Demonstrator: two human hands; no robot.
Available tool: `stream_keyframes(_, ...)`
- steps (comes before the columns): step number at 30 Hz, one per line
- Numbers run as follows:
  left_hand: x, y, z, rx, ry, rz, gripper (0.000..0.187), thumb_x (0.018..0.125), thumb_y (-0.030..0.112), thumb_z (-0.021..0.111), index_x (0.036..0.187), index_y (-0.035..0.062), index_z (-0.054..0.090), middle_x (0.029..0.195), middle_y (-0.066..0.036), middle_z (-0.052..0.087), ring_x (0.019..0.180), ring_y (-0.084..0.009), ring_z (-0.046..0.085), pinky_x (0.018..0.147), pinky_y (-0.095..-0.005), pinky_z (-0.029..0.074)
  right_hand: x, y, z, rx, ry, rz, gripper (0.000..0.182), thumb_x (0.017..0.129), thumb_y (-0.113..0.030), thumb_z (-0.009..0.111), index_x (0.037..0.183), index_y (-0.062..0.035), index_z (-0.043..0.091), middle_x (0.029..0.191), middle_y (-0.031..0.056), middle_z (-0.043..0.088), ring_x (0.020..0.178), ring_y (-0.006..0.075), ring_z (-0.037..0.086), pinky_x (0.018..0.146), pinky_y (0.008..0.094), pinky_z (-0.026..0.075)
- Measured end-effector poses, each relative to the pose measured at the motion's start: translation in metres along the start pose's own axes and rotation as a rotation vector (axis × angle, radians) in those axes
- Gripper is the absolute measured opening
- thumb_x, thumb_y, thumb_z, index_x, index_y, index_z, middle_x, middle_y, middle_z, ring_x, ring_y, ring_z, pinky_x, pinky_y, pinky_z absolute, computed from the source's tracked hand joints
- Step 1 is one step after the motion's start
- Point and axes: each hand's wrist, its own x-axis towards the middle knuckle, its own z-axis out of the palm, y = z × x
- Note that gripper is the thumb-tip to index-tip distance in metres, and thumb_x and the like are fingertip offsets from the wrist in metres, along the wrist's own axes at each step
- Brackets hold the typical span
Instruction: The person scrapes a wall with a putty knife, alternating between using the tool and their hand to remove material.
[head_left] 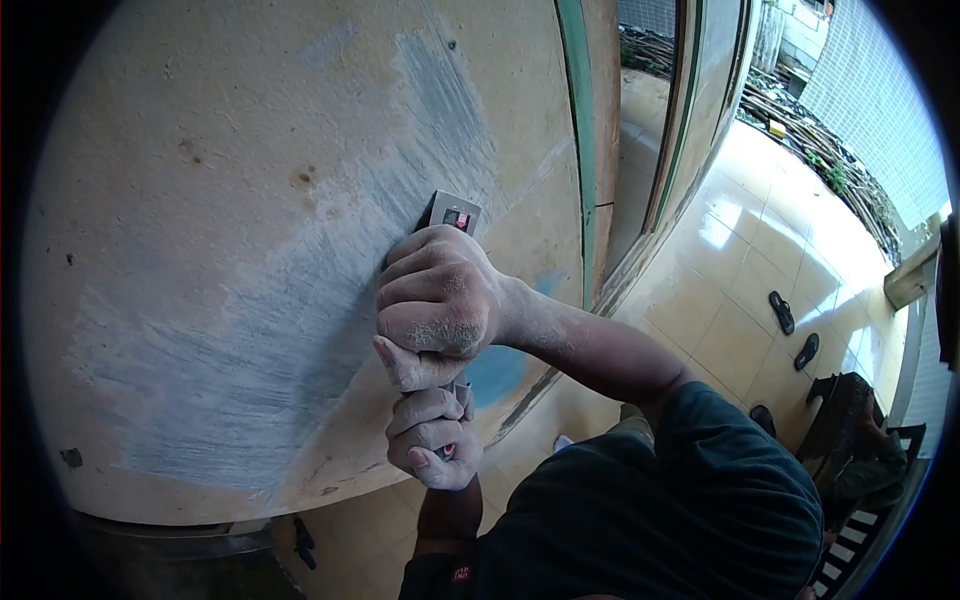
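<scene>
Both of my hands, coated in pale dust, are closed one above the other on a scraper [457,211] held against a cream-painted wall [250,110]. My right hand [438,295] is wrapped over its upper part. Past the knuckles shows a squarish metal end with a red and black label. Just below, my left hand [434,438] grips the lower part of the handle, whose end peeks out between the fingers. Most of the tool is hidden under my hands. Around it, the wall bears a broad streaked blue-grey scraped patch [290,290].
A green-edged door frame [582,150] borders the wall on the right. Glossy tiles [715,320] cover the floor, with dark sandals [781,312] on them. Another person's arm [880,450] shows by a dark bench [840,420]. Bundled sticks [830,150] lie outside.
</scene>
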Motion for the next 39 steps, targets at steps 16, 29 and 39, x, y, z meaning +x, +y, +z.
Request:
stream_keyframes(16, -0.010, 0.017, 0.016, 0.063, -0.059, 0.071, 0.044, 0.088, 0.033, 0.039, 0.052, 0.0071, 0.032, 0.066, -0.012, 0.043, 0.056, -0.0210, 0.041, 0.044, -0.0282, 0.035, -0.006, -0.007, -0.008, 0.156, -0.104, -0.031, 0.028, 0.077, -0.012, 0.050, 0.052, -0.0094, 0.038, 0.050, 0.0018, 0.040, 0.040, 0.0189, 0.044, 0.040, 0.0322, 0.034)
stream_keyframes(29, 0.020, 0.056, 0.006, 0.175, -0.050, 0.047, 0.043, 0.088, 0.030, 0.036, 0.051, 0.0081, 0.034, 0.058, -0.011, 0.042, 0.044, -0.0151, 0.037, 0.039, -0.0265, 0.032, 0.000, -0.017, 0.009, 0.185, -0.004, 0.032, 0.027, 0.076, -0.008, 0.049, 0.051, -0.0080, 0.038, 0.049, 0.0034, 0.035, 0.037, 0.0206, 0.037, 0.037, 0.0328, 0.029)
stream_keyframes(39, 0.030, 0.027, -0.033, 0.116, 0.223, 0.374, 0.029, 0.085, 0.026, 0.041, 0.075, 0.0005, 0.051, 0.066, -0.015, 0.053, 0.064, -0.0239, 0.052, 0.058, -0.0324, 0.045, 0.016, -0.031, 0.041, -0.059, -0.031, 0.062, 0.025, 0.071, -0.011, 0.055, 0.051, -0.0107, 0.040, 0.047, -0.0003, 0.036, 0.036, 0.0154, 0.039, 0.035, 0.0292, 0.029)
